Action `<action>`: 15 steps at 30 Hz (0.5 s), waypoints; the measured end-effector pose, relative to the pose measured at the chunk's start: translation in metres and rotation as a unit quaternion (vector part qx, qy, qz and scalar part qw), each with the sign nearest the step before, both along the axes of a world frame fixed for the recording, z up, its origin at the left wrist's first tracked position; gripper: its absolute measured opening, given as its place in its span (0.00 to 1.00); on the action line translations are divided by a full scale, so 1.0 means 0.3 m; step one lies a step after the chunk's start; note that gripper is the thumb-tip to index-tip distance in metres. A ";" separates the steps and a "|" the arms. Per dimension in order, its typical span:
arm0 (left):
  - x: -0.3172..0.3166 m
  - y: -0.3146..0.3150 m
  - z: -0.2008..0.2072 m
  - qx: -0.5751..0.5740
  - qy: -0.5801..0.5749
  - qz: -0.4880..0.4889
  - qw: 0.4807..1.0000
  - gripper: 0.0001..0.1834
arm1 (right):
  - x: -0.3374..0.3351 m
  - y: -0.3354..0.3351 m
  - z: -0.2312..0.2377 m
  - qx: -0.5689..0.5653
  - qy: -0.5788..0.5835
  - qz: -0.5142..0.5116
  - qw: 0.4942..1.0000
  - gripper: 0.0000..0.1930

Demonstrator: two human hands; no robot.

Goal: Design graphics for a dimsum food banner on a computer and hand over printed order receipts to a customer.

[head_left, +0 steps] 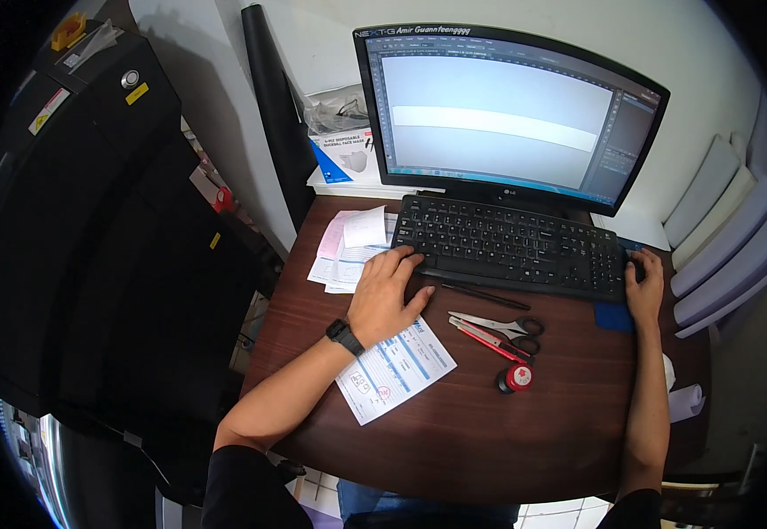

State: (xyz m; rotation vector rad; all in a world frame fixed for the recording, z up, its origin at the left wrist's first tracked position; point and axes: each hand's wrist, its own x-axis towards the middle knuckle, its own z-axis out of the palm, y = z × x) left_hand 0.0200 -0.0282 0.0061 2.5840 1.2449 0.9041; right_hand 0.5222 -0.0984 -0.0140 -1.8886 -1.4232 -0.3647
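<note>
My left hand (383, 298), with a black watch (344, 336) on the wrist, lies over the left end of the black keyboard (511, 249). Its fingers are stretched out onto the lower-left keys, and the thumb is spread to the side. Past the keyboard's right end, my right hand (646, 289) curls over a dark computer mouse (638, 270), mostly hidden under the fingers, on a blue mouse pad (614, 316). Behind the keyboard stands a monitor (498, 115), showing a pale strip in a window with tool panels. Under my left wrist lies a printed form (414, 361).
Before the keyboard lie a black pen (487, 296), scissors (511, 328), a red cutter (494, 342) and a red-topped round stamp (517, 378). Papers (364, 227) and a face mask box (346, 159) sit at the left. A large black machine (93, 238) flanks the desk; rolls (723, 238) stand right.
</note>
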 end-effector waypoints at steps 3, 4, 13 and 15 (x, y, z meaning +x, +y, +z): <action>0.003 -0.001 -0.001 -0.005 0.000 0.003 1.000 0.29 | 0.000 0.001 -0.003 -0.001 0.005 -0.003 1.000 0.14; 0.001 -0.001 -0.001 -0.005 0.000 0.004 1.000 0.29 | -0.001 0.002 -0.002 -0.001 0.010 -0.003 1.000 0.14; 0.000 0.002 -0.005 0.011 -0.004 -0.001 1.000 0.29 | -0.009 0.001 0.006 -0.003 0.012 -0.004 1.000 0.14; 0.000 0.001 -0.003 0.009 -0.003 -0.002 1.000 0.29 | -0.006 0.001 0.002 -0.002 0.013 -0.004 1.000 0.14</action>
